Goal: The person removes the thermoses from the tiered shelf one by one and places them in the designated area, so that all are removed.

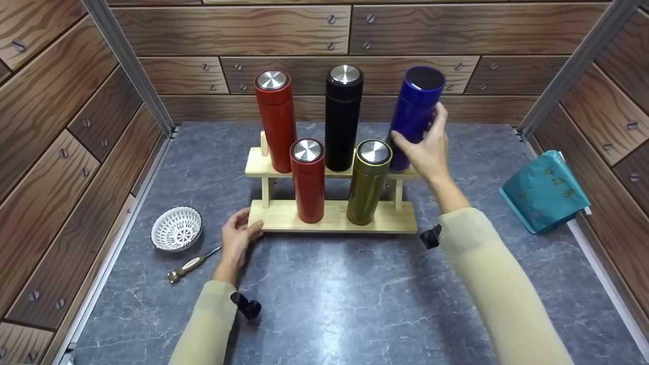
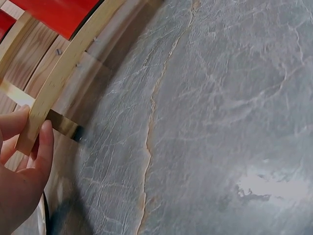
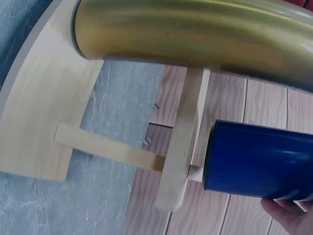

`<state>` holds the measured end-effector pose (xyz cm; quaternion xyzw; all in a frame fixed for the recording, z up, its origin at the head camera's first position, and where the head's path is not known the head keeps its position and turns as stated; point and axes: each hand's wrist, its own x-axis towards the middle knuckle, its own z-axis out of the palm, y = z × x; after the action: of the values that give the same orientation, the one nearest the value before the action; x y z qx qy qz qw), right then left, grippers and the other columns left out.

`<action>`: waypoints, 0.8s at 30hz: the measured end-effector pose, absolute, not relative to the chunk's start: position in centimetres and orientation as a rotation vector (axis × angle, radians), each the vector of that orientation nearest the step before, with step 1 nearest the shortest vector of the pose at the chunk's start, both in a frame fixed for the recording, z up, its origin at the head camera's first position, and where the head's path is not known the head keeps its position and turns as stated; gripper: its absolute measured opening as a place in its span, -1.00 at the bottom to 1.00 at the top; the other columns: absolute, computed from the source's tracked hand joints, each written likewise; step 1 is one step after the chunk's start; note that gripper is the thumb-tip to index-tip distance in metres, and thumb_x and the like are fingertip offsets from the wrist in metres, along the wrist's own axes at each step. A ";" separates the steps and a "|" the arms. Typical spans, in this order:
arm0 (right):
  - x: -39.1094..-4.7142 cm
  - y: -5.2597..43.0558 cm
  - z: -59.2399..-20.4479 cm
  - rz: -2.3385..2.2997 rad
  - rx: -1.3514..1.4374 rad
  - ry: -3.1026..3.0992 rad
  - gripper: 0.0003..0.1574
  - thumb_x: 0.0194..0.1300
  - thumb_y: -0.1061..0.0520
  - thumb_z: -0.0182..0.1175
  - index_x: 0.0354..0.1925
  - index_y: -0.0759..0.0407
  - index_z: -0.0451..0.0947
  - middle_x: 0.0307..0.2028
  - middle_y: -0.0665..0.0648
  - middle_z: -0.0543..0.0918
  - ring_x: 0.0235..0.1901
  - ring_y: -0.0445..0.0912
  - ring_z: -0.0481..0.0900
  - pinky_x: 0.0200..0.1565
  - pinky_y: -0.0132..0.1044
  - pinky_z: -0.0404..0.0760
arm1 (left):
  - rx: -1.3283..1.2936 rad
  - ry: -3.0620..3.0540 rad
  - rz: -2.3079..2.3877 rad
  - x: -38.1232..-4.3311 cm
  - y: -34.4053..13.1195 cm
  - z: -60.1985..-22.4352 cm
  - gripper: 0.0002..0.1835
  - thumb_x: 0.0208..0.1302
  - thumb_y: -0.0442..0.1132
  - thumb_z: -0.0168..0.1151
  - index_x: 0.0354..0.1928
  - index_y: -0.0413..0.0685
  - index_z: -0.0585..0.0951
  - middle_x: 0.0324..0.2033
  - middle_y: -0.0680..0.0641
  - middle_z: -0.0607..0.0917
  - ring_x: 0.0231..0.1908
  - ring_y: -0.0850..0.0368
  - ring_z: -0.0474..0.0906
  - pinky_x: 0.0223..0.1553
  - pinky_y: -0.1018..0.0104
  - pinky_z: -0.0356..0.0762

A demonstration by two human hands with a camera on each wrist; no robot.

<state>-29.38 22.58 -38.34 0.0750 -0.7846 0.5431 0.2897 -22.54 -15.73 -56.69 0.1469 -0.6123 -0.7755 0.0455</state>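
Observation:
My right hand (image 1: 428, 152) holds a blue thermos bottle (image 1: 413, 109) by its side, thumb on the near side. The bottle leans slightly, its base at the right end of the upper board of a two-tier wooden rack (image 1: 267, 215). With thumb and fingers on opposite faces, my left hand (image 2: 19, 181) pinches the left end of the rack's lower board (image 2: 51, 88). A tall red thermos (image 1: 276, 119) and a black one (image 1: 344, 124) stand on the upper tier. Below them are a second red thermos (image 1: 308, 195) and a gold one (image 1: 366, 197).
At the left lie a white openwork bowl (image 1: 176, 228) with a dark rim and a small utensil (image 1: 191, 264) with an ornate handle. A teal pouch (image 1: 545, 191) sits at the right. Wood-patterned walls (image 1: 284, 30) enclose the grey marbled table (image 1: 324, 284).

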 end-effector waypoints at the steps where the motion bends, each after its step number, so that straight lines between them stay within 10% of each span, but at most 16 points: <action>1: -29.3 22.8 -38.3 1.446 0.198 -2.088 0.10 -0.12 0.18 0.47 0.29 0.12 0.05 0.02 0.21 0.43 -0.02 0.00 0.47 0.04 -0.17 0.53 | 0.450 -1.870 -2.364 -22.5 -15.7 -56.7 -0.44 0.03 -0.58 0.29 0.13 -0.29 0.43 -0.05 -0.28 0.49 -0.33 0.14 0.57 -0.36 0.31 0.69; 24: -27.1 28.9 -37.5 1.348 0.061 -2.018 0.07 -0.12 0.12 0.48 0.28 0.04 0.11 0.02 0.14 0.48 -0.07 -0.06 0.48 -0.07 -0.22 0.57 | 0.410 -1.871 -2.362 -22.5 -15.8 -56.8 -0.45 0.03 -0.58 0.29 0.12 -0.29 0.43 -0.05 -0.29 0.49 -0.36 0.15 0.57 -0.42 0.36 0.68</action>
<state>-27.06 28.86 -37.48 0.0237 -0.7789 0.5202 0.3494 -22.49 -15.78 -56.78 0.1347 -0.6144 -0.7758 0.0504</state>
